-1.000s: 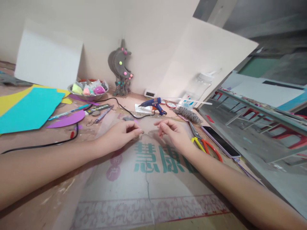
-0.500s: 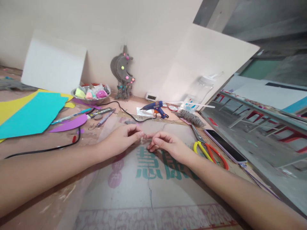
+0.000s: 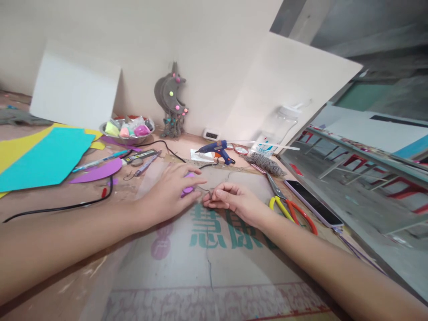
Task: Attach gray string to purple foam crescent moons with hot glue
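Note:
My left hand is spread over the plastic-covered board with its fingers apart. Small purple pieces show between and beyond those fingers; whether the fingertips touch them I cannot tell. To its right, my right hand is closed in a pinch on a thin piece of grey yarn, whose short end points toward the left fingers. Both hands rest low over the printed board, which has green characters. The rest of the yarn is hidden by the right fingers.
Behind the hands lie a blue glue gun and a grey yarn bundle. Scissors and a phone are at right. Left are turquoise foam, a bowl and a black cord. A grey moon ornament stands behind.
My left hand has let go of the yarn's end, and its fingers have spread out. Purple pieces now show by them. The right hand stays almost in place, still pinching.

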`<state>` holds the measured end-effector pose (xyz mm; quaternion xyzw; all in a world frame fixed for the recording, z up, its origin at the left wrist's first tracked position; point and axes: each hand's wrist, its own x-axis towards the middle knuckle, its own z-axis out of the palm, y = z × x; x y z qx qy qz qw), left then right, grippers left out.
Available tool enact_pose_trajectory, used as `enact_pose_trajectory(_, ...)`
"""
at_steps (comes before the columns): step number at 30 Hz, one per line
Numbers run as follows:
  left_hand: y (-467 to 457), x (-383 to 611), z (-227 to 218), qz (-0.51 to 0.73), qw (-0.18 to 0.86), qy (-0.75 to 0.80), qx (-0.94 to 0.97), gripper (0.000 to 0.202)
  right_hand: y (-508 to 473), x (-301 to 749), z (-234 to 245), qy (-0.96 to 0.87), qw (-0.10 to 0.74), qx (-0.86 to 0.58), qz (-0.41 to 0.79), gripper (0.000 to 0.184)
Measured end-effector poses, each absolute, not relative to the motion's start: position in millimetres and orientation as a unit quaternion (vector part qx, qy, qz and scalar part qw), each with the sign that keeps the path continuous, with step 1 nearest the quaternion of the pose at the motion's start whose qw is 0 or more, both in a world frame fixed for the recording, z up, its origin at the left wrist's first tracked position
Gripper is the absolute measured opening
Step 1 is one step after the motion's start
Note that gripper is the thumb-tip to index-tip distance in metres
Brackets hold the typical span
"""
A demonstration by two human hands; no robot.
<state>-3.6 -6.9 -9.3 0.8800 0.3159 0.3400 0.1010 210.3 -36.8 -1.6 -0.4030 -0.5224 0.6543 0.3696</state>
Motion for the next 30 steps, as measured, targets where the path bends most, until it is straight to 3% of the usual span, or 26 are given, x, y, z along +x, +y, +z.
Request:
enact_pose_trajectory(6,-8.7,-4.1,-6.7,0.317,0.079,0.281,0.902,0.032,-38.6,208.4,-4.1,-0.536,0.361,-0.386,0.658,0.022)
enact_pose_trajectory(18,-9.4,-2.5,-6.9,0.331,0.109,0.228,0.909,0.019,-44.6,200.1,-3.3,-0.545,0.325,-0.411,0.655,0.024)
enact_pose_trajectory(30,-0.9,-5.5,4.1,0.475,0.335,0.437,0.687,0.021,-41.3,204.4,1.2,-0.547,0.360,-0.440,0.614,0.028)
